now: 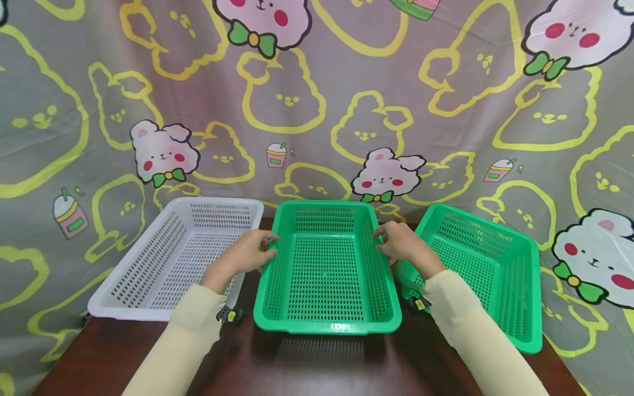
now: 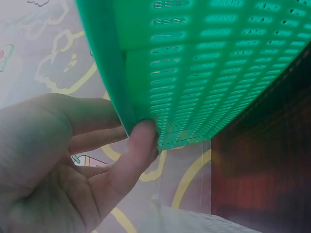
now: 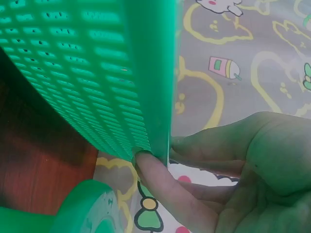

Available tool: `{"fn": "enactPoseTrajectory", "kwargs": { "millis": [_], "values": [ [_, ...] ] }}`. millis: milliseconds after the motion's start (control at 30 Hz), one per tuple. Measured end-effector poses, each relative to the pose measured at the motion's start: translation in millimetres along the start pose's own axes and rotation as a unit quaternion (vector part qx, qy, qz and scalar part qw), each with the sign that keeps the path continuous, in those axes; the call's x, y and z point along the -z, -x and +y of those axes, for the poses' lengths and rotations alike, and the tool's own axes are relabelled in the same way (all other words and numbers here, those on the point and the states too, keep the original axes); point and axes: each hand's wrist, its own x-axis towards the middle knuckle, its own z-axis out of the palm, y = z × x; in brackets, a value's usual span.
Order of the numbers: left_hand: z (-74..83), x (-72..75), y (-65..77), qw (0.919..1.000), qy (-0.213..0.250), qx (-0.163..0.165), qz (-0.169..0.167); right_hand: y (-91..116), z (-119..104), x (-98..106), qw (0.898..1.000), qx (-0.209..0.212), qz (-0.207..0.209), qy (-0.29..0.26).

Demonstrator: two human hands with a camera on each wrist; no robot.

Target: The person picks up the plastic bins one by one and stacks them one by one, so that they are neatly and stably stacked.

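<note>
1. The green plastic slotted basket was in the middle, over the brown table. I couldn't tell if its bottom touched the wood.
2. It looked light, since it was full of little holes. It seemed stiff, smooth, maybe a bit slippery, and not easy to break.
3. The rim looked best to hold, one side each, so the basket would not tip.
4. The left hand pinched the rim at 10 o'clock, thumb and fingers close together.
5. The right hand pinched it at 2 o'clock.
6. A white plastic basket sat at 9 o'clock, and a second green basket at 3 o'clock.
7. A bunny curtain hung at 12 o'clock.
</note>
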Motion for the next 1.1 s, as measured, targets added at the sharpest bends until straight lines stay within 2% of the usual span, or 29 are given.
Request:
{"fn": "enactPoseTrajectory", "kwargs": {
  "millis": [433, 1100],
  "values": [
    [-0.2, -0.9, 5.6, 0.9998, -0.019, 0.001, -0.007, 6.5, -1.0, 0.7, 1.0, 0.003, -0.01, 0.0],
    [2.1, -5.7, 15.9, 0.9998, -0.018, 0.012, -0.004, 16.7, -4.0, -5.9, 1.0, -0.004, -0.019, 0.0]
  ]
}}
